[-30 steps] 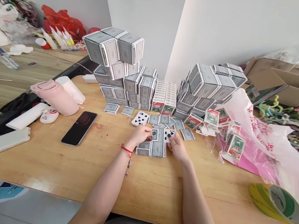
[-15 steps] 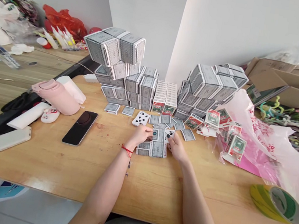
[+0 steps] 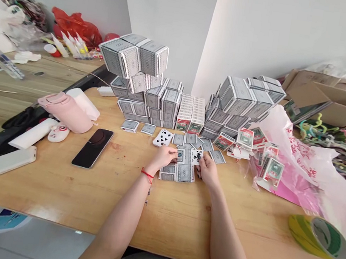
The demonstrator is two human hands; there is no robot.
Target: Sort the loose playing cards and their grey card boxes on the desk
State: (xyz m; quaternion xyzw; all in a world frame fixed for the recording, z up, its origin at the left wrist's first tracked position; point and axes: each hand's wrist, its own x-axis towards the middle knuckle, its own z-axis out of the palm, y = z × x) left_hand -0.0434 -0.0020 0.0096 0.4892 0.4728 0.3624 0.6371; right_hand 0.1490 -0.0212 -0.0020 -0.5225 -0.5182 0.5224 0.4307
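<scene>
My left hand (image 3: pixel 165 158), a red string around its wrist, pinches the left side of a flat piece made of grey-backed playing cards (image 3: pixel 185 172). At the piece's upper right, my right hand (image 3: pixel 208 171) grips a face-up playing card (image 3: pixel 195 155) with black pips between thumb and fingers. Part of this card lies against the piece, and the fingers under it are partly hidden. Just beyond my left hand rests a face-up card stack (image 3: pixel 163 137). Loose folded grey cards (image 3: pixel 192 139) are scattered beyond both hands.
Two tall structures of grey card cubes, one left (image 3: pixel 131 61) and one right (image 3: pixel 238 96), flank boxed card decks (image 3: pixel 192 108) by the wall. A phone (image 3: pixel 93 147) and pink bottle (image 3: pixel 66 110) lie left. Green-yellow tape (image 3: pixel 320 238) and a plastic bag (image 3: pixel 303 160) sit right.
My right hand has shifted slightly, and more of the face-up card's front shows. My left hand keeps its pinch on the card piece. The view has moved slightly.
</scene>
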